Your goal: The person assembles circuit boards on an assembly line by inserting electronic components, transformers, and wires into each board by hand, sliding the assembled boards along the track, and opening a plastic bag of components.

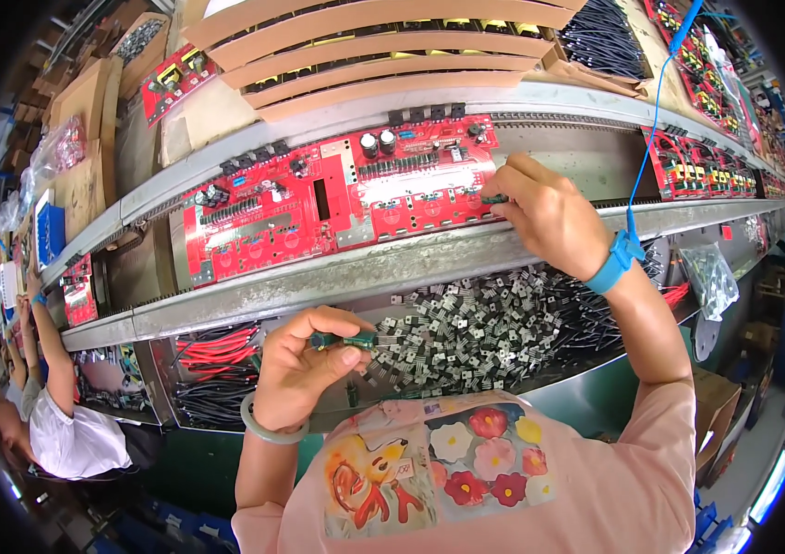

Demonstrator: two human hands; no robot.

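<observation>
At the right edge of the red circuit board (421, 190), a small green component (494, 199) sat pinched in the right hand (548, 210) — seemingly light, stiff, best held by its body — while the left hand (298, 367) gripped more green components (357, 341)

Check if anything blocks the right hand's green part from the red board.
Nothing visible does: the right hand holds the small green part over the right end of the red board; contact is unclear.

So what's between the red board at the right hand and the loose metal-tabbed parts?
In the head view, a grey metal rail separates the red board from the parts.
</observation>
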